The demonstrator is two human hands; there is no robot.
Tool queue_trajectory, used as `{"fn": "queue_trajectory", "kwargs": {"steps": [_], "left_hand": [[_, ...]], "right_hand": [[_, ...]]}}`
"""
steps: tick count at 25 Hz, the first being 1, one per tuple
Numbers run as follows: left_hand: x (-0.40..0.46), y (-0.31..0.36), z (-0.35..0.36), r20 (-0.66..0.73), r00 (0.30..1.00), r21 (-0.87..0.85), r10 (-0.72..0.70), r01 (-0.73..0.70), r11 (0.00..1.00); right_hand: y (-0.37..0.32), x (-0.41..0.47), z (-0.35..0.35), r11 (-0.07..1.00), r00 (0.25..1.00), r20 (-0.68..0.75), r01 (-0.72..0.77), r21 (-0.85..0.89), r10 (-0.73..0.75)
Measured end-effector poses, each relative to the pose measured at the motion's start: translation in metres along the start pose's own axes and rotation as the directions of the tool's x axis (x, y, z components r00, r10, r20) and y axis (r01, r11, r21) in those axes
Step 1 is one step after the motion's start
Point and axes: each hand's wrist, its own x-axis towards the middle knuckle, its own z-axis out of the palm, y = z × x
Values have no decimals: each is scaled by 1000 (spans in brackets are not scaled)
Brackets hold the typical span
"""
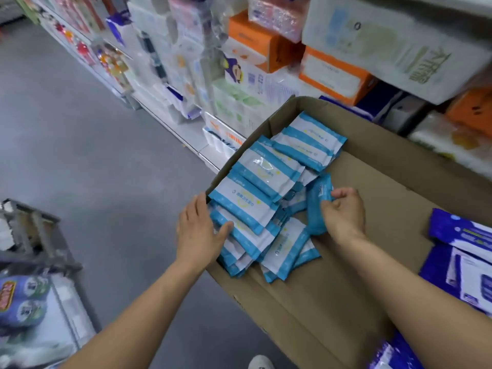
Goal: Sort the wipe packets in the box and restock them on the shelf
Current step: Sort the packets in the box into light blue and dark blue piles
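Head view shows the blue-and-white wipe packets lying in a loose overlapping row along the left side of an open cardboard box, some flat and face up, others slipped underneath at angles. The right hand has its fingers and thumb curled round one blue packet, which stands on edge just right of the row. The left hand lies nearly flat, fingers fairly straight, at the near left end of the row, fingertips on the box's left wall and thumb touching a lower packet's edge; it grips nothing.

The sorting step appears to be in hand: packets are being gathered and squared, and none looks ready for the shelf yet. The next move likely calls for laying the held packet in line with the others, while the left hand steadies the pile so the slippery wrappers do not slide.

Dark blue packs lie at the box's right edge. Beyond the box, far and right, shelves hold tissue packs and orange boxes. Grey floor lies to the left.
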Motion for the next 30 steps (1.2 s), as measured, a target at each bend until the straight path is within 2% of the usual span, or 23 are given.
{"fn": "queue_trajectory", "kwargs": {"steps": [2,3,6,9,12,15,19,22,26,30], "left_hand": [[3,4,-1,-23,1000,61,-12,13,998],[5,7,-3,-17,1000,78,-24,25,997],[13,10,-4,19,999,45,-43,42,998],[18,10,-3,81,997,-20,-9,11,1000],[21,12,-2,126,992,-30,31,-28,999],[22,10,-5,163,986,-39,33,-26,999],[23,10,-16,231,972,-58,33,-20,998],[28,18,-26,251,965,-82,70,-50,995],[45,33,-36,239,951,-91,198,-181,979],[59,43,-31,279,910,135,306,-353,926]], "right_hand": [[-7,-9,2,967,993,-31,105,-232,-115],[-10,-14,6,955,990,-4,137,-264,-144],[-8,-22,28,978,966,240,135,-160,-94],[4,-20,33,878,866,498,270,-396,-42],[6,-19,25,830,798,602,322,-456,21],[2,-21,19,865,839,541,311,-394,-55],[-18,-35,9,932,917,335,295,-211,-215],[-42,-33,2,906,926,235,349,-241,-294],[-69,-24,6,857,899,275,418,-302,-342],[-81,-18,28,773,883,384,438,-460,-271]]}}
